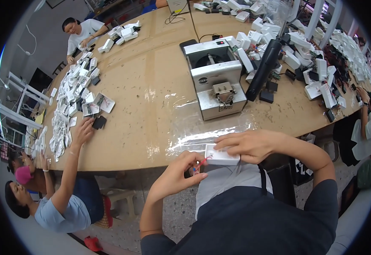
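Note:
A small white plastic box (222, 158) is held at the table's near edge, in front of my body. My right hand (250, 145) grips it from the right, fingers laid over its far rim. Thin red wires (202, 162), with a bit of blue beside them, come out at the box's left end. My left hand (181, 171) is closed around these wires, thumb and forefinger near the box; what else it may hold is hidden. Beyond my hands stands a silver bench machine (219, 80) with a metal fixture on its front.
Right of the machine a black cylindrical tool (265, 68) hangs at a slant. Behind it lies a heap of white housings (293, 55) with wires and black blocks (267, 97). Another row of white housings (77, 85) runs along the table's left side, where co-workers' hands (82, 132) reach in.

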Motion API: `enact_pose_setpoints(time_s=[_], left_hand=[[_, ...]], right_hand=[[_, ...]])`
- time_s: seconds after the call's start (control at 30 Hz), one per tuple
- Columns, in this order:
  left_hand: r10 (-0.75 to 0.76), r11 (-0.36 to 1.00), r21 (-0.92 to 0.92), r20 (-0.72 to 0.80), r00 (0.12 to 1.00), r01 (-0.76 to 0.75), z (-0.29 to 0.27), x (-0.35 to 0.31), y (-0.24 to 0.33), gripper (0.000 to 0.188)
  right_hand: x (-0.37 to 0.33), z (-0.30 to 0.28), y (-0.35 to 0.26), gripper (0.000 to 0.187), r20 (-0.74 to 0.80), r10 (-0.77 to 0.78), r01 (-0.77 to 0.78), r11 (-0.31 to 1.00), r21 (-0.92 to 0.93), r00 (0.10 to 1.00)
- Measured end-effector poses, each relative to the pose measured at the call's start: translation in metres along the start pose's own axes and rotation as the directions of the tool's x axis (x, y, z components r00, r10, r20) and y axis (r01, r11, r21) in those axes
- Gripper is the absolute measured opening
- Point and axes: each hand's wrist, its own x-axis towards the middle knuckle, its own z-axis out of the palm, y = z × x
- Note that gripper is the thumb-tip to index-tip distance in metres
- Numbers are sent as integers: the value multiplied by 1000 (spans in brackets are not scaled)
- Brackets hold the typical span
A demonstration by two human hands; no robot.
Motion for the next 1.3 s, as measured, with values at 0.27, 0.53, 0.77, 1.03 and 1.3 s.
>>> enact_pose_setpoints(time_s=[0.27,0.53,0.77,1.03,1.3], left_hand=[[-79,954,227,-438,896,195,5,3,30,61],[-125,979,144,-125,984,143,-16,14,6,58],[-268,880,-378,103,958,286,-9,12,4,56],[-90,959,243,-231,969,147,-3,17,22,49],[113,676,724,86,990,-140,-19,77,21,55]], right_hand=[[32,45,-37,49,-283,130,-250,859,-446,950],[5,26,13,23,-302,-42,-66,939,-338,952],[-6,29,12,44,-352,23,-21,1000,9,936],[12,51,0,44,-517,109,-47,990,131,849],[5,37,12,53,-401,66,23,977,213,914]])
